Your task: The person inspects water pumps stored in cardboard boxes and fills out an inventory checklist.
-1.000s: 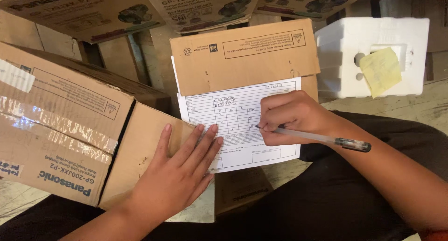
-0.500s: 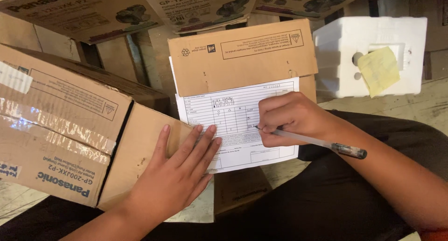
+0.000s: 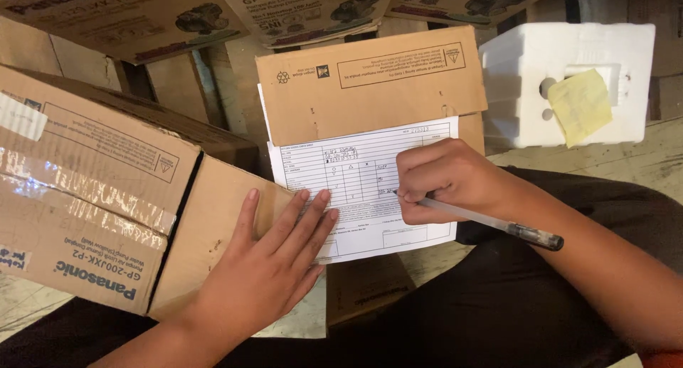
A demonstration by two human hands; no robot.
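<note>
A pen (image 3: 477,216) is gripped by the curled fingers of the right hand (image 3: 445,179), its tip touching a printed form (image 3: 356,190). The form's lower left corner is pressed by the flat, spread fingers of the left hand (image 3: 274,265). Beneath the fingers lies a cardboard box (image 3: 370,83).

My left hand (image 3: 267,268) and right hand (image 3: 445,179) are bare, with no rings, watch or gloves. Both forearms are uncovered, no sleeve reaching the wrists. My fingernails are short and plain. Below and between my hands, dark, nearly black trousers (image 3: 498,297) cover my lap, the cloth smooth with soft folds.
</note>
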